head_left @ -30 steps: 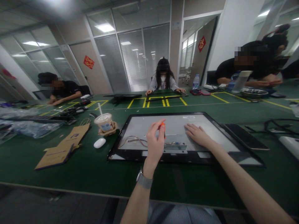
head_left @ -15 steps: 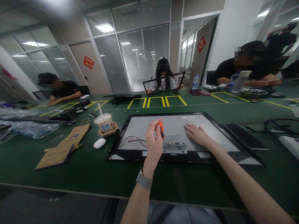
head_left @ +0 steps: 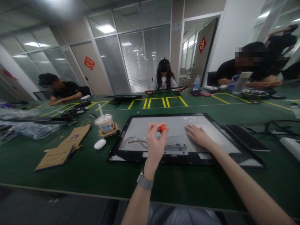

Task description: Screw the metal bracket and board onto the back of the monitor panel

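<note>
My left hand (head_left: 154,140), with a watch on its wrist, is closed around the orange handle of a screwdriver (head_left: 162,128). The tool stands roughly upright over a metal bracket (head_left: 176,147) with connectors; its tip is hidden behind my hand. Under both hands lies a black-edged display panel (head_left: 138,123) with its pale grey back facing up. Flat on the right part of that back rests my right hand (head_left: 198,136), fingers spread and holding nothing. Thin coloured wires (head_left: 133,139) run to the left of the bracket.
Left of the panel are a drink cup (head_left: 104,122), a white mouse (head_left: 100,144) and a paper bag (head_left: 63,148). A dark flat slab (head_left: 248,137) and cables lie to the right. Across the table a person holds a black frame (head_left: 165,91); others sit either side.
My left fingers have shifted around the screwdriver handle, thumb and fingertips now turned more to the right. My right hand stays put. The person opposite has lowered the black frame toward the table.
</note>
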{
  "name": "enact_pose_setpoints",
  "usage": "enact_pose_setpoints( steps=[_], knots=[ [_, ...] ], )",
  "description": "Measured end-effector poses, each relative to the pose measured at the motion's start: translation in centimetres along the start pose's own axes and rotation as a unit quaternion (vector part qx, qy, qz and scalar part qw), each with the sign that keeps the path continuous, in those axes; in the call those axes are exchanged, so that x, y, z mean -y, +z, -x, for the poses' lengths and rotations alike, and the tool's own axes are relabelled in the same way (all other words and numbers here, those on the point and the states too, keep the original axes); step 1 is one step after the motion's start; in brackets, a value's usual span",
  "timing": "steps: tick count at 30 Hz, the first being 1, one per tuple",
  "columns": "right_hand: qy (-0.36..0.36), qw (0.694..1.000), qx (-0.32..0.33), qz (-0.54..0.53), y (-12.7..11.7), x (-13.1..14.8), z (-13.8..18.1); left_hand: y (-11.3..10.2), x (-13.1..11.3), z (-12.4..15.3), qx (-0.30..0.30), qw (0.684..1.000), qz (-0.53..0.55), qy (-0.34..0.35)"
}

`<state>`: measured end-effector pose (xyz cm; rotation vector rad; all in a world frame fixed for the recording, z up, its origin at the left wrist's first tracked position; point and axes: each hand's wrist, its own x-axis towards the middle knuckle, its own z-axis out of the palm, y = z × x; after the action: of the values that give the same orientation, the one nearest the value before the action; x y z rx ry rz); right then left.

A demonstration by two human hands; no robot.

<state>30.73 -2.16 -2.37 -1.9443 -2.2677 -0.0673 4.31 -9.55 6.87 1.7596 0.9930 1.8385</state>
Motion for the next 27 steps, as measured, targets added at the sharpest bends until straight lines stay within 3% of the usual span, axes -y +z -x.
enact_pose_setpoints(
  steps=[6, 12, 27],
  knots=[
    [-0.002, 1.0, 0.009, -0.004, -0.48, 0.26, 0.19, 0.01, 0.48, 0.21, 0.028, 0.998, 0.031, -0.037],
    [0.0, 1.0, -0.002, -0.002, -0.28, 0.32, 0.13, -0.13, 0.1, 0.0, 0.008, 1.0, -0.019, 0.001],
    [0.0, 1.0, -0.014, -0.01, 0.41, -0.21, 0.01, -0.2, 0.22, 0.04, 0.017, 1.0, -0.011, -0.016]
  ],
)
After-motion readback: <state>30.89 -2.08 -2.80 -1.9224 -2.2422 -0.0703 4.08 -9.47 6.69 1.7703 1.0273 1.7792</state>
